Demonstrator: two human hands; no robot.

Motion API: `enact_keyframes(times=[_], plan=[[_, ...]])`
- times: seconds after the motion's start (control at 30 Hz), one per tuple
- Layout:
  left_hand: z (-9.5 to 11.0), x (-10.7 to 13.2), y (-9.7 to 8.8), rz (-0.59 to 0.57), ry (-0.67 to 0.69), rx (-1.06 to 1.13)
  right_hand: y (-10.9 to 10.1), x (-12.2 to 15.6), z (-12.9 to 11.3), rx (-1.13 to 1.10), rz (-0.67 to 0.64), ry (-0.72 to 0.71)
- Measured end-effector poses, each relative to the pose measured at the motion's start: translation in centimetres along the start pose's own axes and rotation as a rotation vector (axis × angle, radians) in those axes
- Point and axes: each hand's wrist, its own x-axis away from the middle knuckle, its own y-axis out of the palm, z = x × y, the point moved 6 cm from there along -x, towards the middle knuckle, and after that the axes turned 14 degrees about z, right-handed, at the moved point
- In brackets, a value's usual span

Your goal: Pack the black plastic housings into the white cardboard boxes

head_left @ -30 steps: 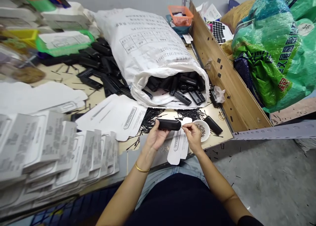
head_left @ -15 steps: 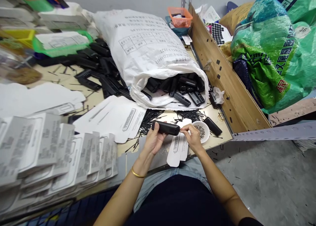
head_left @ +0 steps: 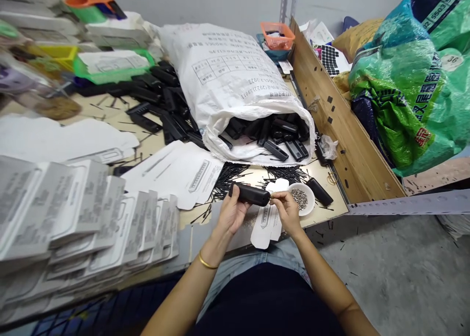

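My left hand [head_left: 232, 212] grips a black oblong plastic case [head_left: 250, 194], held level just above the table's front edge. My right hand [head_left: 286, 207] is pinched at the case's right end, its fingertips closed on something too small to make out. Right beside that hand sits a small white bowl [head_left: 301, 198] of tiny metal pieces. A white die-cut card [head_left: 268, 223] lies under both hands. A scatter of thin black pins [head_left: 235, 173] covers the table just beyond the case.
A white woven sack [head_left: 235, 81] lies open toward me, full of black cases. More black cases [head_left: 161, 101] are heaped to its left. Stacks of printed cards [head_left: 81, 218] fill the near left. A wooden board [head_left: 338, 115] walls the right; green bags [head_left: 411, 81] lie past it.
The case has tilted slightly and my right hand has closed in on its right end from a little apart. The view has shifted slightly.
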Motion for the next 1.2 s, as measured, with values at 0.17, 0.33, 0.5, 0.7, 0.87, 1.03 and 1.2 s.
enact_keyframes(times=[0.17, 0.33, 0.5, 0.7, 0.87, 1.03, 1.2], plan=[[3.8, 2.0, -1.5, -0.320, 0.507, -0.440, -3.0, -1.3, -1.2, 0.187, 0.091, -0.108], [1.3, 1.2, -2.1, -0.393, 0.649, -0.859, -2.4, -4.0, -2.8, 0.533, -0.069, -0.254], [4.1, -4.6, -0.9, 0.062, 0.814, -1.032, 0.2, -5.2, -2.0, 1.106, -0.409, -0.390], [3.6, -4.4, 1.4, -0.039, 1.049, -1.036, 1.4, -7.0, 2.0, 1.274, -0.455, -0.272], [-3.3, -0.1, 0.6, -0.416, 0.770, -0.956, 1.6, -10.1, 2.6, 1.119, -0.591, -0.183], [-3.8, 0.9, 0.5, -0.325, 0.467, -0.669, 2.1, -10.2, 0.4, 0.794, -0.651, -0.209], [-5.2, 3.8, 1.1, -0.508, -0.451, -0.354, 3.0, -9.7, -2.5, 0.160, -0.585, -0.091]])
